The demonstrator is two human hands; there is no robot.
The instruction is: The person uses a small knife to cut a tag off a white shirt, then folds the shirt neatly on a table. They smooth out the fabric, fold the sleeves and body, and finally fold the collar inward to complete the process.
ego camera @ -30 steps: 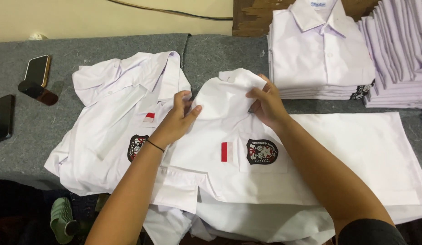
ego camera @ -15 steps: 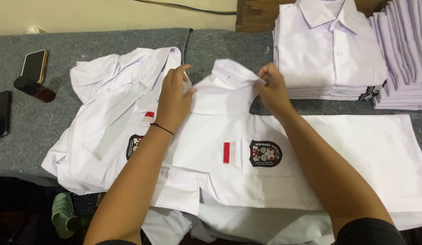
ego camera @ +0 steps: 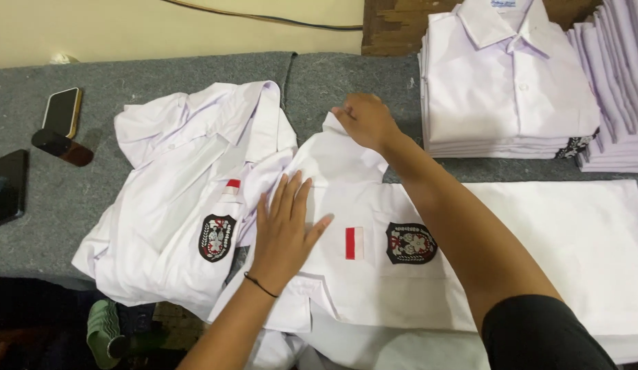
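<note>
Head view, left to right. Phones (ego camera: 61,112) lying on far-left of grey table (ego camera: 346,75), well clear. Crumpled shirt (ego camera: 175,199) sitting left, overlapping shirt being worked (ego camera: 374,205) at centre, near edge.

Risks, as judgement: overlapping sleeve could be getting caught in fold; near hem hanging off table edge could be dragging shirt down; collar creasing if pulled unevenly.

Left hand (ego camera: 286,226) lying flat, fingers spread, pressing chest panel. Right hand (ego camera: 365,120) gripping collar at far side, fingers curled, pinching fabric. Folded stack (ego camera: 511,89) sitting far right.
</note>
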